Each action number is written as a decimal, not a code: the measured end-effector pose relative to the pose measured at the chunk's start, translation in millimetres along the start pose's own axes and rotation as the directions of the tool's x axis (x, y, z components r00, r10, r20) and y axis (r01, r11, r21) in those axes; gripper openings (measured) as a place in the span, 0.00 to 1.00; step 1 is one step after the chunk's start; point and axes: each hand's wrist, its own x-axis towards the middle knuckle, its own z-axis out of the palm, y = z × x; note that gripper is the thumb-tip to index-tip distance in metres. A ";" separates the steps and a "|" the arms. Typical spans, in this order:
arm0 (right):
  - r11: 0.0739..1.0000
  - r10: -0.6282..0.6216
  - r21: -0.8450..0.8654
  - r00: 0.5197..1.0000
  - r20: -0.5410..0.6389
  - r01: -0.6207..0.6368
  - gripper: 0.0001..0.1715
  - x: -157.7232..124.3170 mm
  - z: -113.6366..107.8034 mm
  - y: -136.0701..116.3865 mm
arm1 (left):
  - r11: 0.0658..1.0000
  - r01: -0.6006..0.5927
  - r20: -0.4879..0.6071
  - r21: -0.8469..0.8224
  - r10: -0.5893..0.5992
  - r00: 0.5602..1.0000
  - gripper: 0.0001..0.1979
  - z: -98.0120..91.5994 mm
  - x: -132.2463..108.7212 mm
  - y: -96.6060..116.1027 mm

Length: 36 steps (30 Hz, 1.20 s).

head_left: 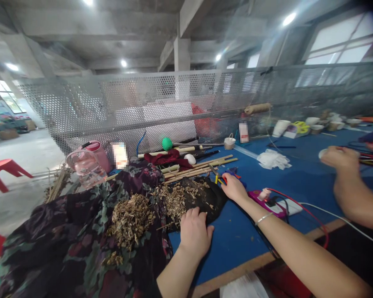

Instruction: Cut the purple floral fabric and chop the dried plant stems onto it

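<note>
My left hand (195, 229) lies with its fingers stretched out on the near edge of a black cloth (216, 203). Dried brown plant bits (174, 200) are scattered over that cloth, just beyond my fingertips. My right hand (235, 187) is closed around the handles of what look like pliers (216, 177), with red and yellow grips and a metal head pointing away from me. Further left, a bigger heap of dried plant bits (132, 219) rests on a dark flowered cloth (90, 236). Several thin bamboo sticks (202, 169) lie past the pliers.
A purple-and-white power strip (269, 203) with plugs and cables sits right of my right wrist. A co-worker's arm (357, 186) reaches in from the right. A pink jug (91, 159), crumpled white plastic (272, 159) and a perforated metal screen (136, 107) stand farther back.
</note>
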 end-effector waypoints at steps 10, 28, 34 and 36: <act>0.990 -0.066 -0.119 0.996 0.065 0.074 0.18 44.7 -7.2 -39.0 | 0.999 -0.028 -0.046 -0.023 0.027 0.999 0.20 2.4 -0.2 -2.2; 0.902 -0.427 0.105 0.826 0.367 0.419 0.33 21.9 -6.1 -76.9 | 0.999 -0.039 -0.058 0.009 0.039 0.998 0.18 0.6 0.0 -0.6; 0.876 -0.481 0.189 0.819 0.311 0.443 0.12 26.8 -3.9 -68.6 | 0.998 -0.053 -0.067 0.023 0.055 0.996 0.18 1.1 0.5 -1.6; 0.879 -0.472 0.222 0.834 0.285 0.422 0.11 31.1 -10.7 -67.3 | 0.998 -0.054 -0.062 0.025 0.056 0.997 0.18 1.1 0.4 -1.3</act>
